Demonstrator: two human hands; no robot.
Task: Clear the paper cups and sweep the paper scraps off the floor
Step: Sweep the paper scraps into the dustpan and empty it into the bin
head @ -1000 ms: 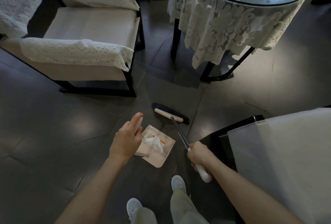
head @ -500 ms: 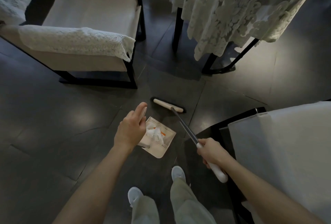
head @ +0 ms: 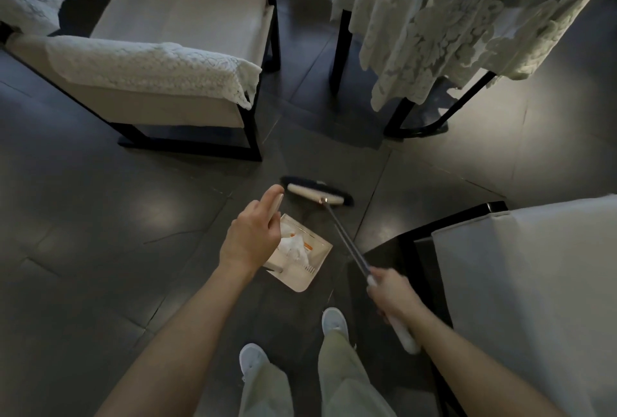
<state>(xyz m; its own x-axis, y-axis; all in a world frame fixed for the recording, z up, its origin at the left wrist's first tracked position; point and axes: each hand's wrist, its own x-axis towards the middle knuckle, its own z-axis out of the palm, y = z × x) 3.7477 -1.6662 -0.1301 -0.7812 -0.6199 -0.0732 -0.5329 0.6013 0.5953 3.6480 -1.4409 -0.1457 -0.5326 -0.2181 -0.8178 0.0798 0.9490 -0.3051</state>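
On your left hand (head: 248,239) the fingers (head: 268,198) curl round the pale upright handle (head: 278,206) of the dustpan (head: 300,278), while your right hand (head: 390,296) has its fingers (head: 379,279) wrapped round the broom pole (head: 347,244). The paper scraps (head: 295,248) lie crumpled inside the dustpan (white, with orange bits), just ahead of your shoes (head: 253,358). The broom head (head: 315,192) is on the dark floor (head: 133,249) just beyond the pan.

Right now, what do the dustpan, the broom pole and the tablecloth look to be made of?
The dustpan looks like cream plastic: matte, moulded, with comb teeth. The broom pole seems metal: thin, grey, slight sheen. The tablecloth is off-white lace fabric: openwork floral pattern, hanging folds.
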